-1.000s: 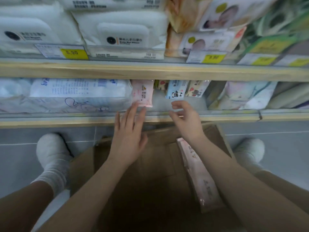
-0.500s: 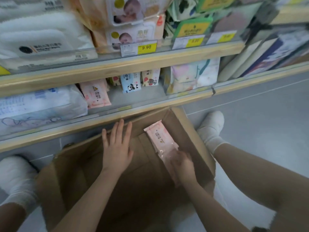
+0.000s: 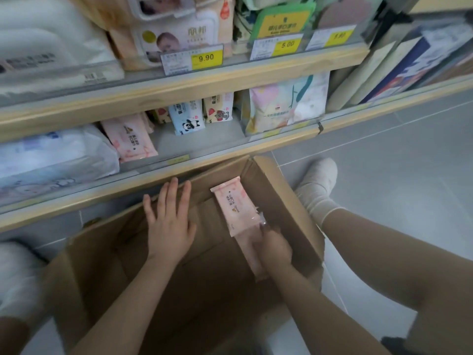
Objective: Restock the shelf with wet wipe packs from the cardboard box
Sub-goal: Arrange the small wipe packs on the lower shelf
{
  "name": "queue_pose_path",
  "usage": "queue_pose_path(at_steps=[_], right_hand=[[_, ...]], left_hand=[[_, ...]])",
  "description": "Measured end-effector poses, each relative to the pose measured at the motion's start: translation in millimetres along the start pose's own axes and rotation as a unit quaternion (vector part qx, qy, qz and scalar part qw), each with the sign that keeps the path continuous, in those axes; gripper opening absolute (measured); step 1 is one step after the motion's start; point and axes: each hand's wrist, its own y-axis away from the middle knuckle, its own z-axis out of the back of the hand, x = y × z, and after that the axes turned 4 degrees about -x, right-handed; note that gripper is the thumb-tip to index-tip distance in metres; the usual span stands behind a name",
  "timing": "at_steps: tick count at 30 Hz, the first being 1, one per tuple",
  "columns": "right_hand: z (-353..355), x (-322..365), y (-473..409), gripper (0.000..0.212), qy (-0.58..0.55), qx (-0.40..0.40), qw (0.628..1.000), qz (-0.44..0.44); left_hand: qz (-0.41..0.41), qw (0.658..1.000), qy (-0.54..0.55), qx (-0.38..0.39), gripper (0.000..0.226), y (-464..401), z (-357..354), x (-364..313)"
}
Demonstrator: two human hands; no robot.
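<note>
Head view: right hand (image 3: 275,245) grips pink pack (image 3: 234,204); left hand (image 3: 170,224) flat.

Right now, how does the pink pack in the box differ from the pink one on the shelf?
The pink pack in the box leans against the cardboard box wall, gripped at its lower end by the right hand; the pink pack on the shelf lies untouched beside a large white pack. Both share the same pink wrapper and print.

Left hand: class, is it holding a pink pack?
No, the left hand lies flat and open over the box, while the right hand grips a pink pack.
</note>
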Motion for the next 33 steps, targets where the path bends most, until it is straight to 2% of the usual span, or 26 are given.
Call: queue_pose_path(at_steps=[4, 7, 8, 10, 11, 13, 17, 22, 26, 31, 33], right_hand=[[25.4, 2.5, 4.7, 0.019, -0.155, 0.06, 0.986, 0.018], [42.1, 17.7, 12.1, 0.021, -0.256, 0.128, 0.958, 0.033], [46.0, 24.5, 14.4, 0.022, -0.278, 0.144, 0.948, 0.049], [51.0, 36.7, 19.4, 0.023, -0.318, 0.167, 0.929, 0.086], [52.6, 42.8, 23.7, 0.023, -0.339, 0.177, 0.919, 0.099], [51.6, 52.7, 30.8, 0.022, -0.381, 0.191, 0.898, 0.11], [37.7, 66.0, 37.6, 0.021, -0.408, 0.192, 0.887, 0.097], [6.6, 65.1, 24.4, 0.028, -0.297, 0.065, 0.948, 0.097], [-18.7, 68.4, 11.5, 0.039, -0.243, 0.074, 0.965, 0.058], [-47.6, 89.6, -4.7, 0.047, -0.206, 0.04, 0.974, 0.082], [-53.7, 99.7, -12.2, 0.051, -0.158, 0.023, 0.983, 0.085]], left_hand=[[0.006, 0.998, 0.057, -0.011, 0.081, 10.4, 3.0, -8.7], [0.05, 0.977, 0.198, 0.053, 0.07, 29.2, 8.5, -22.9], [0.089, 0.951, 0.281, 0.097, 0.065, 35.1, 13.1, -27.2], [0.165, 0.861, 0.446, 0.181, 0.044, 43.9, 19.8, -32.8], [0.19, 0.827, 0.492, 0.198, 0.034, 46.5, 19.4, -32.6], [0.231, 0.794, 0.529, 0.192, 0.026, 50.1, 17.5, -25.5], [0.278, 0.779, 0.533, 0.179, 0.026, 61.4, 15.7, 6.6], [0.363, 0.774, 0.492, 0.165, 0.027, 85.5, 6.0, 49.0], [0.398, 0.766, 0.48, 0.156, 0.032, 86.1, -9.6, 60.6], [0.409, 0.752, 0.491, 0.16, 0.03, 77.6, -24.1, 54.5], [0.415, 0.748, 0.493, 0.161, 0.027, 76.0, -28.4, 55.8]])
